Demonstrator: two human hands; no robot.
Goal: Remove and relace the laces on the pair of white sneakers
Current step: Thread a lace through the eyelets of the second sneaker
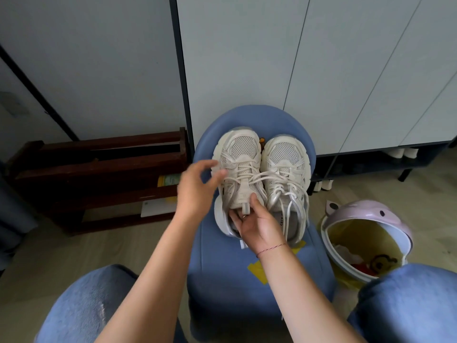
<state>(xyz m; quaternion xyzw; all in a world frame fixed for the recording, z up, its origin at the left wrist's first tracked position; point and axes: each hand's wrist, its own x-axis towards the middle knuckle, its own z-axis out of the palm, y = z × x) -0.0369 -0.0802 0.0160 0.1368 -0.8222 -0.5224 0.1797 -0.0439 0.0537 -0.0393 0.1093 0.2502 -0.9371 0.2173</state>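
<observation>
Unlacing looked barely begun: the white sneakers [247, 149] sat together on the blue stool [222, 268], fully laced, the right grip [259, 226] pinching one tongue [243, 191] while the left grip [195, 189], loosely open and holding nothing, needed to pick its laces [257, 175] free.

Sneakers [262, 179] side by side on stool [254, 276], bin [366, 238] right
</observation>
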